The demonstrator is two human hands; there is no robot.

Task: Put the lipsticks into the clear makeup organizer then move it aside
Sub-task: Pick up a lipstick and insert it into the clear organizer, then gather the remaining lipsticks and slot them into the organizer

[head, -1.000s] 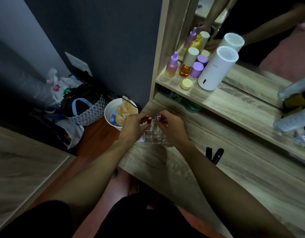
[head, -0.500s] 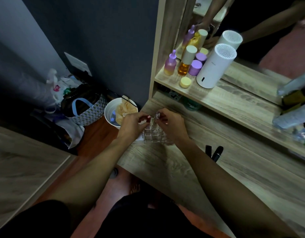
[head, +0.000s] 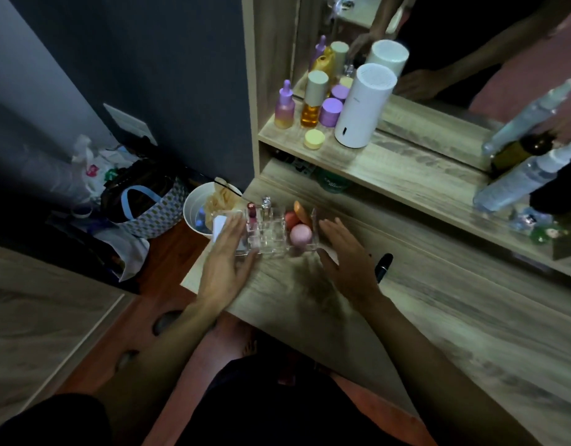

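The clear makeup organizer [head: 272, 235] stands near the left end of the wooden dressing table [head: 390, 304]. A pink lipstick [head: 252, 217] and a clear-capped one [head: 266, 206] stand upright in its left slots; pink and orange sponges [head: 300, 233] fill its right compartment. My left hand [head: 227, 252] lies flat against the organizer's left side, fingers straight. My right hand [head: 345, 252] hovers open just right of it, apart from it. A black lipstick [head: 383, 265] lies on the table right of my right hand.
A shelf above holds purple and amber bottles [head: 313, 104], a white cylinder [head: 362, 107] and spray bottles [head: 522, 175] in front of a mirror. Left of the table, on the floor, stand a white bin [head: 197, 210] and a patterned bag [head: 149, 207].
Both hands have let go above the organizer and spread apart to its two sides. The lipsticks now stand in the slots, and the sponges have come into sight.
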